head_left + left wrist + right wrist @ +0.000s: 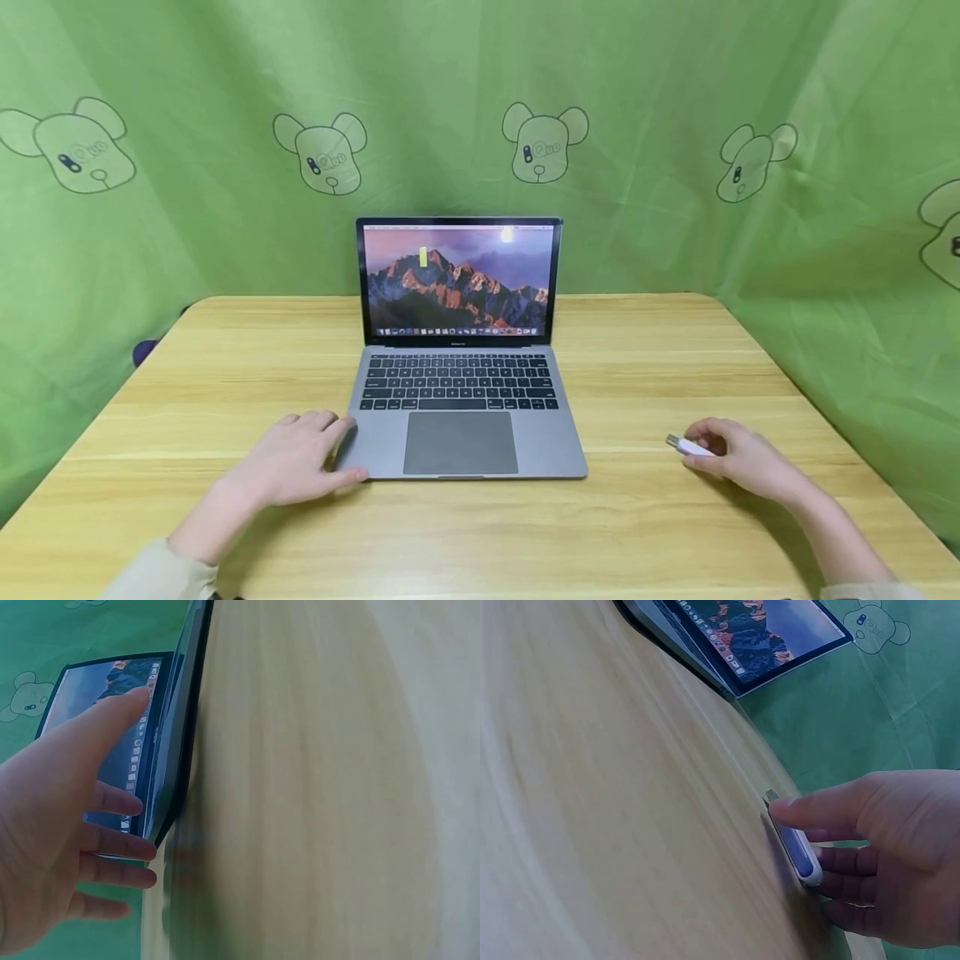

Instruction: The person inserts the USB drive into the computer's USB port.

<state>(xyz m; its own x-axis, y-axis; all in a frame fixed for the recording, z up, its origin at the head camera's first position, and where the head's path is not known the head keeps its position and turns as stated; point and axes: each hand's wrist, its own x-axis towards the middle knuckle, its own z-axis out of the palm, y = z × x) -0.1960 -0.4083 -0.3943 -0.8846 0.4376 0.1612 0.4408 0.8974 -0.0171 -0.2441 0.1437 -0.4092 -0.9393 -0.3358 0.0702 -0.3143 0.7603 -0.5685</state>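
An open grey laptop (542,442) stands in the middle of the table, its lit screen (457,283) showing a mountain picture. My left hand (296,460) is at the laptop's front left corner, thumb by the front edge and fingers by the left side. In the left wrist view those fingers (116,838) are spread and fairly straight. To the right of the laptop, my right hand (750,462) pinches a white USB flash drive (693,448) between thumb and fingers. Its metal plug points left, toward the laptop. The right wrist view shows the drive (796,853) close to the tabletop.
The light wood table (637,533) extends on all sides of the laptop. A green curtain (435,75) with printed bear heads hangs behind and at both sides. Something dark purple (142,352) shows past the table's left edge.
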